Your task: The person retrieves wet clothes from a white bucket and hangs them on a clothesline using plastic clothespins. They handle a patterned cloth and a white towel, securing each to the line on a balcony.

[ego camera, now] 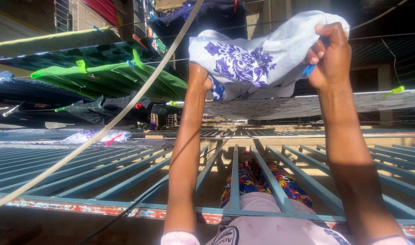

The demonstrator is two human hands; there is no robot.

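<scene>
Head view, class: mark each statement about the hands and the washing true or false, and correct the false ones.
1. Both hands hold a white cloth with a purple flower print. True.
2. The right hand also grips a blue clothes peg. True.
3. The left hand hangs at the person's side. False: it is raised to the cloth.
4. The cloths pegged at the left are red. False: they are green.

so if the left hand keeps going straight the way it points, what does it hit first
The left hand points up into the white cloth with the purple print, which it already touches; the fingers are hidden behind it. Dark laundry hangs farther on, though depth is unclear.
</scene>
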